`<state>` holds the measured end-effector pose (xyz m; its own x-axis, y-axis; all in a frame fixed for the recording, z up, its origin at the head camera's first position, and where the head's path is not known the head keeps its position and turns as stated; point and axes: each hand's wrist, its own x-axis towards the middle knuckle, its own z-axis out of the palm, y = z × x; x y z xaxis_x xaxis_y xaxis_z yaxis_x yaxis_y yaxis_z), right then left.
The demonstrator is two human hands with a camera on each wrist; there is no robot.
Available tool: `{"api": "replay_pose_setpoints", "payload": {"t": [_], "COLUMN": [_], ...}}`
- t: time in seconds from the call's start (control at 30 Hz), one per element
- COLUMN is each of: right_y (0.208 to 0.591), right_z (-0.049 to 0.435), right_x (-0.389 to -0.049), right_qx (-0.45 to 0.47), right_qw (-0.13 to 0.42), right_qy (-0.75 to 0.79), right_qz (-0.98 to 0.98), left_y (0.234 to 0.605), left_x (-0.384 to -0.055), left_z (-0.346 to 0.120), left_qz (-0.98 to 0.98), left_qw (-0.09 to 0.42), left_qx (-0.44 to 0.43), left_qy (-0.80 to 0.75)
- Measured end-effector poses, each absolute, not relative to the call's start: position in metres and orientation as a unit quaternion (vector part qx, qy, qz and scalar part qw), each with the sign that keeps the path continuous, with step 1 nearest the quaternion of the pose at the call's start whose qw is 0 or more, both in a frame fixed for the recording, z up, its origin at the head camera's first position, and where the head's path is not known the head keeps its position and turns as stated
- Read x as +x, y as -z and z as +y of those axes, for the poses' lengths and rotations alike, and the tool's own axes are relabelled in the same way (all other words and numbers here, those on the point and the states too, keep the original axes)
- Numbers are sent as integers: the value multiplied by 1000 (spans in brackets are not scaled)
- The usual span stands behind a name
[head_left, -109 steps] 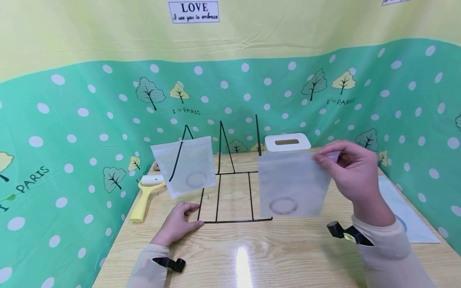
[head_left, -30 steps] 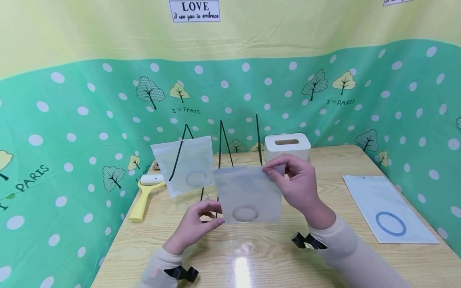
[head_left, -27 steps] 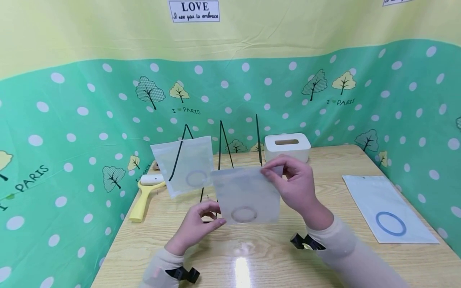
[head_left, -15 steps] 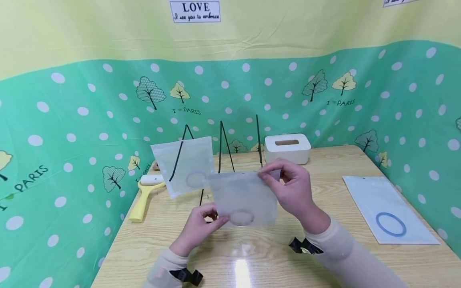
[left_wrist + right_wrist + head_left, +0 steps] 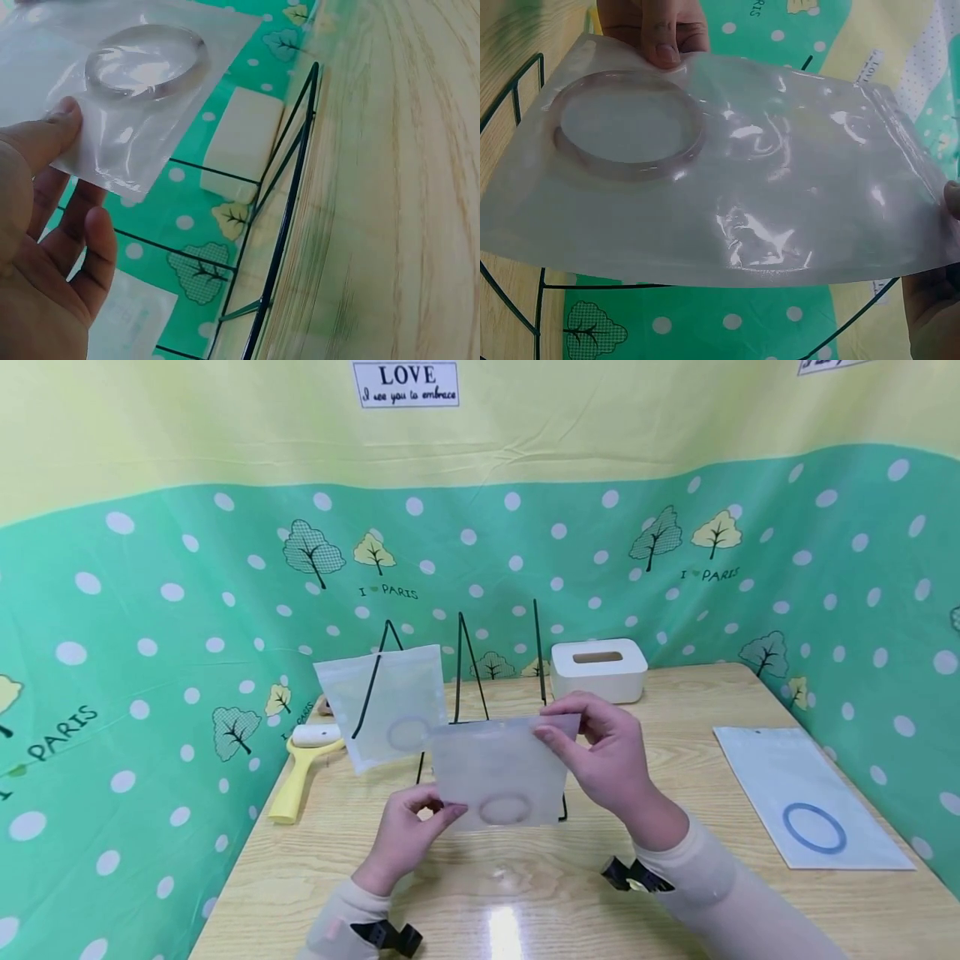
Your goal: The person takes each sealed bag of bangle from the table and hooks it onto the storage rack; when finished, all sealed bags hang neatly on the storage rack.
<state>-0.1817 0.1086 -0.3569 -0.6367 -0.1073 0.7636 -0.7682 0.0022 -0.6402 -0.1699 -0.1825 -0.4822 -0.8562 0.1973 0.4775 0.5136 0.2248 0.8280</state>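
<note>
Translucent bag [image 5: 498, 768] hangs before the wire rack [image 5: 459, 668], your left hand [image 5: 408, 831] pinching its lower corner, your right hand [image 5: 606, 756] its top edge; lowered crooked, it could snag there.

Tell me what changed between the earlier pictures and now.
The right hand has brought the held bag leftward and lower in the head view. The left hand has left the front corner of the rack and now pinches the held bag's lower left corner. The racked bag, roller, white box and flat bag stayed put.
</note>
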Motion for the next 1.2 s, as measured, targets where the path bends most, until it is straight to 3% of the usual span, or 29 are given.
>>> {"api": "replay_pose_setpoints", "payload": {"t": [0.43, 1.2], "right_y": [363, 376], "right_z": [109, 95], "right_x": [-187, -192], "right_qx": [366, 342], "right_qw": [238, 233], "right_qy": [-604, -596], "right_qz": [-667, -688], "left_y": [481, 484], "left_x": [-172, -178], "left_z": [-198, -225], "left_qz": [-761, -788], "left_qw": [136, 163], "left_qx": [-202, -234], "left_qy": [601, 546]}}
